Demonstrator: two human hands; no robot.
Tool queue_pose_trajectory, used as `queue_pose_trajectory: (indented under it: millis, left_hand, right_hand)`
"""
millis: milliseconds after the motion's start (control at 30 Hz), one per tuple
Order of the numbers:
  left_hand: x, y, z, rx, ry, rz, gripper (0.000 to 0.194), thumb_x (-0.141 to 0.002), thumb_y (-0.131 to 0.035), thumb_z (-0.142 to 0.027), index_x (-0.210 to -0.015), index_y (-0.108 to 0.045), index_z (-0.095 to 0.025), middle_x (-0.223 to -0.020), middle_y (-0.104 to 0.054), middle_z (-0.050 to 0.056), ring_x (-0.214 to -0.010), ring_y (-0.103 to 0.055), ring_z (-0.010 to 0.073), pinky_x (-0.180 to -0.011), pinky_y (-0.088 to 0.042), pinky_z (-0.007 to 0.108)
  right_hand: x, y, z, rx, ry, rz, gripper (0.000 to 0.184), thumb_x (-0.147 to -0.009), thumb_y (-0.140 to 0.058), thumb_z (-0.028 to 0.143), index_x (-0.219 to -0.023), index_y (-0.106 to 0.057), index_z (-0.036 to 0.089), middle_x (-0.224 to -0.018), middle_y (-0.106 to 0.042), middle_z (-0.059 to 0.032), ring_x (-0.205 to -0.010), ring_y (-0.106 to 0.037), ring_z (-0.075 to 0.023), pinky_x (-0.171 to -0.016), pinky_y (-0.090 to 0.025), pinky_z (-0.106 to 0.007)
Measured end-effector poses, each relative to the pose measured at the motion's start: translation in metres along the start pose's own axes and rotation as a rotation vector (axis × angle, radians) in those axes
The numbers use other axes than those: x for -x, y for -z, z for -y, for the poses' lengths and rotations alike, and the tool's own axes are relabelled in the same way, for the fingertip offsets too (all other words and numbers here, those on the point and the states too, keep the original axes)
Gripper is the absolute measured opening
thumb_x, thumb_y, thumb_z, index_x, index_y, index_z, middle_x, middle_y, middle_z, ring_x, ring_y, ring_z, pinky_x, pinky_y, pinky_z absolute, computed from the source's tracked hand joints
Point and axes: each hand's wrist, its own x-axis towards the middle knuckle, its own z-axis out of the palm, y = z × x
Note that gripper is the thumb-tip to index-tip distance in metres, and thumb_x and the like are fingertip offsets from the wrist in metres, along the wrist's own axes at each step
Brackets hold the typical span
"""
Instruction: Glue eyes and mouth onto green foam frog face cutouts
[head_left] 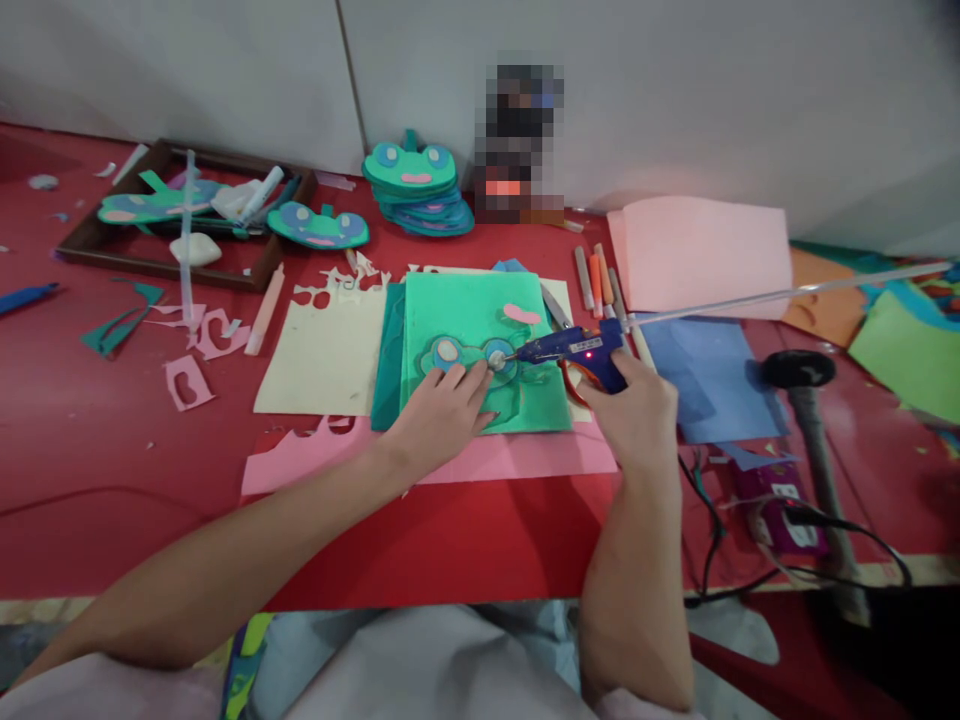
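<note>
My right hand (632,412) is closed around a blue hot glue gun (571,347) with a red light lit and a long clear glue stick (787,293) poking out behind it. Its nozzle touches the right eye of a foam frog face (469,358) lying on a green foam sheet (480,310). My left hand (442,412) lies on the frog face, fingers stretched flat, holding it down beside the nozzle. A small pink oval (521,314) rests higher up on the green sheet.
A stack of finished frog faces (415,185) stands by the wall, and a wooden tray (97,250) with more pieces is at back left. Cream (322,355), pink (701,255) and blue (712,385) sheets, markers (596,275), scraps and a black-handled tool (814,440) with cables surround the work.
</note>
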Motion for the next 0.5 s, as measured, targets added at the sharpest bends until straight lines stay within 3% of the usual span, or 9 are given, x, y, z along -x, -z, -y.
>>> queue_pose_trajectory:
  millis: [500]
  left_hand:
    - [0.0003,-0.0001,-0.0004,-0.004,0.004,0.006,0.051,-0.095,-0.023,-0.036,-0.134,-0.041,-0.007,-0.136,-0.045,0.013,-0.102,-0.048,0.0253,-0.078,-0.041,0.037]
  right_hand:
    - [0.0000,-0.0011,-0.0008,-0.015,0.121,-0.043,0.011,-0.070,-0.061,0.027,-0.075,-0.064,0.018,-0.075,-0.063,-0.0041,-0.064,-0.054,-0.0158,-0.059,-0.037,-0.026]
